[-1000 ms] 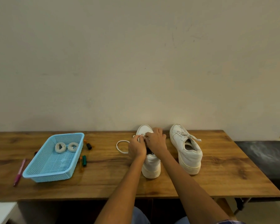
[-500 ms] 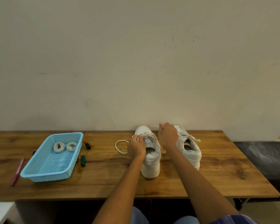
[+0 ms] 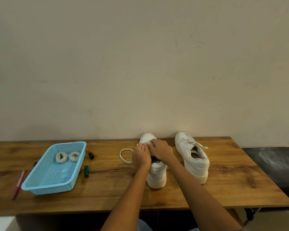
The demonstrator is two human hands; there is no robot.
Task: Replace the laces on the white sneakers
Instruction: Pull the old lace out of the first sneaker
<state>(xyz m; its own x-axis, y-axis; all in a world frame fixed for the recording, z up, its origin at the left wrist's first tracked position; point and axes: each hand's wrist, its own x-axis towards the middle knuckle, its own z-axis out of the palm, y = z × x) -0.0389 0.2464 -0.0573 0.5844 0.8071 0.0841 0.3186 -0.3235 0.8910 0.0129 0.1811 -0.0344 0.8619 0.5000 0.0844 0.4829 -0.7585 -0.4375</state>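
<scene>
Two white sneakers stand on the wooden table [image 3: 107,194], heels toward me. Both hands are over the lacing of the left sneaker [image 3: 156,174]. My left hand [image 3: 141,155] pinches its white lace [image 3: 124,155], which trails off to the left in a loop on the table. My right hand [image 3: 160,150] covers the tongue area with curled fingers; what it grips is hidden. The right sneaker [image 3: 193,157] stands apart, laced, with loose lace ends. Two coiled white laces [image 3: 67,156] lie in a blue basket [image 3: 40,185].
Markers [image 3: 86,170] lie right of the basket, one more [image 3: 91,155] near its far corner. A pink pen [image 3: 18,184] lies at the left. The wall runs along the table's far edge. A dark surface [image 3: 274,164] adjoins the table's right end.
My right hand went out toward the right sneaker half a second ago and has come back onto the left sneaker's lacing. My left hand stayed on the lace.
</scene>
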